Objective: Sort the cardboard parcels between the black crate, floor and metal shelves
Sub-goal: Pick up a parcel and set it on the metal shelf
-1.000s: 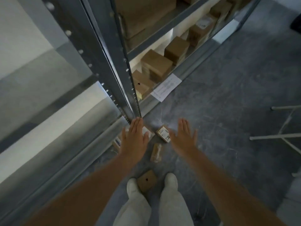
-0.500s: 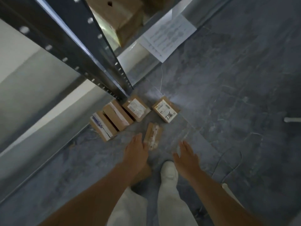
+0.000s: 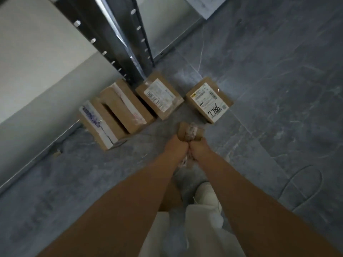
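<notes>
A small taped cardboard parcel sits on the grey floor just ahead of my feet. My left hand and my right hand meet at its near end, fingers curled around it. Beyond it several parcels rest on the floor: one marked 7786, one with a white barcode label, and two leaning ones by the metal shelf post.
The shelf's lower rail runs diagonally along the left. A paper sheet hangs at the top. A thin cable loops on the floor at the right. My white shoe stands below the hands.
The view has dropped closer to the floor. Both hands, open a moment ago, have come together and taken hold of the small taped parcel.
</notes>
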Available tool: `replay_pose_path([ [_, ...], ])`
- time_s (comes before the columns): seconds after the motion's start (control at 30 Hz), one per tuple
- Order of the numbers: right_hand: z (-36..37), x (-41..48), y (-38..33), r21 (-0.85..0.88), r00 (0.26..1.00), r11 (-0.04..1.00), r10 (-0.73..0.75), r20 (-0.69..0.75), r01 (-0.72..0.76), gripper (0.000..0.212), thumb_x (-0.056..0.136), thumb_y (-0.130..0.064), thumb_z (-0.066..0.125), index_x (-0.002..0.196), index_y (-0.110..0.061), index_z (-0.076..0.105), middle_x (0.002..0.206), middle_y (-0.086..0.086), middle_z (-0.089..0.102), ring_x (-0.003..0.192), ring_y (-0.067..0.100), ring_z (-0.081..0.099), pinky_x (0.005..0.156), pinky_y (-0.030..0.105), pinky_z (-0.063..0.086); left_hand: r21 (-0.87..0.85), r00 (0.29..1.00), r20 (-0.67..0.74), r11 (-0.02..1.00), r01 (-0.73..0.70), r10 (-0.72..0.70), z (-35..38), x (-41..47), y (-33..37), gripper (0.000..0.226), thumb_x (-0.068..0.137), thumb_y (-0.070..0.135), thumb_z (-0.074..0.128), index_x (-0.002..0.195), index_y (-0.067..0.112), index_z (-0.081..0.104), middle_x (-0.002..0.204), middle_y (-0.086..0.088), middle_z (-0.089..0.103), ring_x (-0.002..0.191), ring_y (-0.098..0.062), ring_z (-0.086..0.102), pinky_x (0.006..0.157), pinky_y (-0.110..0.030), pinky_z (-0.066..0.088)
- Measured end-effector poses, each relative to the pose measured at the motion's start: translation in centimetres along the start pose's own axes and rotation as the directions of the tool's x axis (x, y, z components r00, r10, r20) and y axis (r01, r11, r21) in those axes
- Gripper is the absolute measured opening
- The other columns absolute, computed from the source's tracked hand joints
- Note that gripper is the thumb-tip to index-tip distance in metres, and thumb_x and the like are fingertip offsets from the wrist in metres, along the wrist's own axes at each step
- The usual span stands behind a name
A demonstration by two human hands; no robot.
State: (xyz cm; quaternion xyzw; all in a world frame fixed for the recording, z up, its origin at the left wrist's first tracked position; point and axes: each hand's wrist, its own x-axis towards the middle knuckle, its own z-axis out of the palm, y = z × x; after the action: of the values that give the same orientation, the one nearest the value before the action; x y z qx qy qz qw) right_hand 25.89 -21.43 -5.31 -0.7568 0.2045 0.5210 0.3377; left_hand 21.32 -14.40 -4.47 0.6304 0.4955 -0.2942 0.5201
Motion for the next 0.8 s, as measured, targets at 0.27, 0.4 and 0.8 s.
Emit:
replay_pose_path([
  [0.27,-3.9,-12.3,-6.3,0.134,0.995,0.991,0.02,-0.095,-0.007,0.024,0.089,0.009,0.045,0.099,-0.012,0.051,0.079,0.008,0.054,0.069,0.019,0.053,0.06,0.026,0.042,-0.187,0.997,0.037,0.98,-0.063,0.072,-5.8,-10.3,4.7,0.044,0.088,0.003,0.044,0.129,0.012,0.058,0.119,-0.013,0.066,0.095,-0.025,0.066,0.078,-0.031,0.054],
  [0.4,-7.3,-21.4,-12.4,0.201,0.992,0.976,-0.066,-0.11,0.087,0.046,0.09,0.006,0.043,0.13,-0.016,0.047,0.084,0.002,0.051,0.069,0.01,0.048,0.055,0.024,0.037,-0.267,0.978,-0.077,0.942,-0.206,0.192,-11.2,-19.2,11.2,0.049,0.089,0.001,0.042,0.132,0.019,0.056,0.112,0.001,0.066,0.077,-0.005,0.062,0.058,-0.018,0.052],
  [0.8,-20.1,-54.8,-29.9,0.371,0.804,0.743,-0.595,-0.016,0.557,0.03,0.097,-0.006,0.046,0.12,-0.018,0.061,0.095,0.007,0.067,0.082,0.02,0.065,0.06,0.022,0.051,-0.11,0.571,-0.497,0.606,-0.788,0.653,-25.7,-53.7,28.8,0.021,0.093,0.009,0.062,0.108,0.021,0.071,0.102,0.006,0.071,0.087,0.007,0.063,0.076,-0.006,0.048],
])
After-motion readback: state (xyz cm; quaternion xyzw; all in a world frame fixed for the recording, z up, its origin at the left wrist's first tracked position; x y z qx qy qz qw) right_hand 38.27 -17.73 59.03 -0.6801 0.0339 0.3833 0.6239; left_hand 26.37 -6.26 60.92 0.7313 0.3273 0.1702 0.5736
